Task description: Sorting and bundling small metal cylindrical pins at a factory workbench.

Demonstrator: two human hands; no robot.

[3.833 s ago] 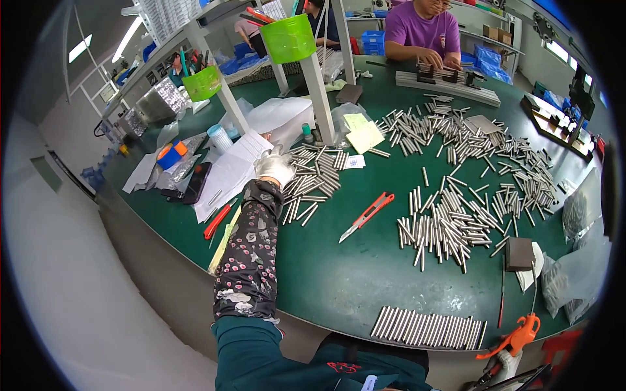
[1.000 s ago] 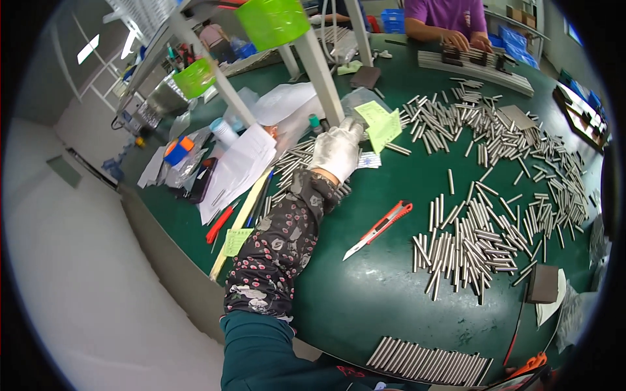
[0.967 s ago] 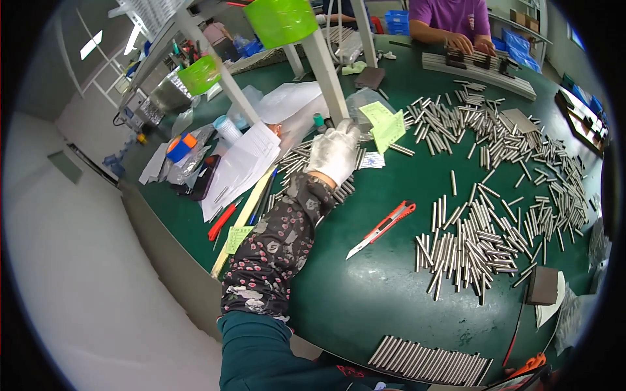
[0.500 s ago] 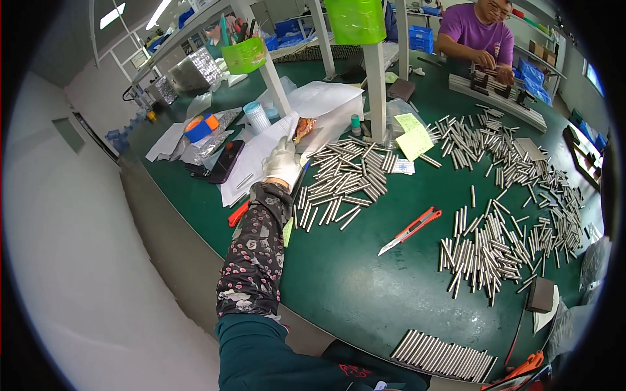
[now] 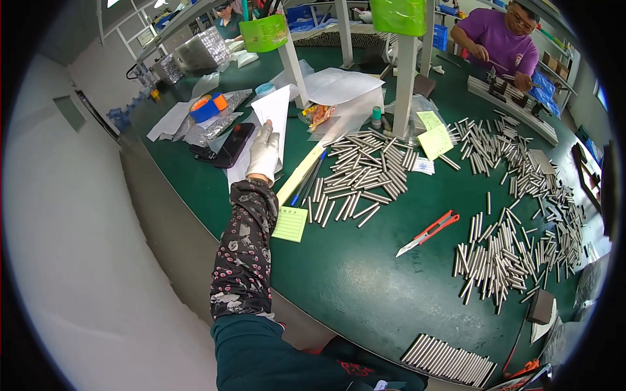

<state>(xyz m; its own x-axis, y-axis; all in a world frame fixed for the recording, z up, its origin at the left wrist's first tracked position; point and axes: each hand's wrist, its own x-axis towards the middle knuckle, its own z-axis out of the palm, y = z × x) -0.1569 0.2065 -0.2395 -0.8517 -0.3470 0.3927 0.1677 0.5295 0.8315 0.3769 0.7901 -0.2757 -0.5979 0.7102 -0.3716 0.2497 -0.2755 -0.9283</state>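
Head view, as I follow it remotely: a dark phone (image 5: 235,146) lies leftmost; the gloved left hand (image 5: 263,155) has its fingers against a white sheet (image 5: 277,107), though I cannot tell whether they pinch it; the sheet stands tilted between the phone and a heap of metal rods (image 5: 358,171); rightward, a red utility knife (image 5: 428,232) and an aligned rod row (image 5: 448,360) rest on the green table (image 5: 339,260).

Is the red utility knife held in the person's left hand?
No, the gloved left hand is at the white papers, and the red utility knife lies apart on the green table.
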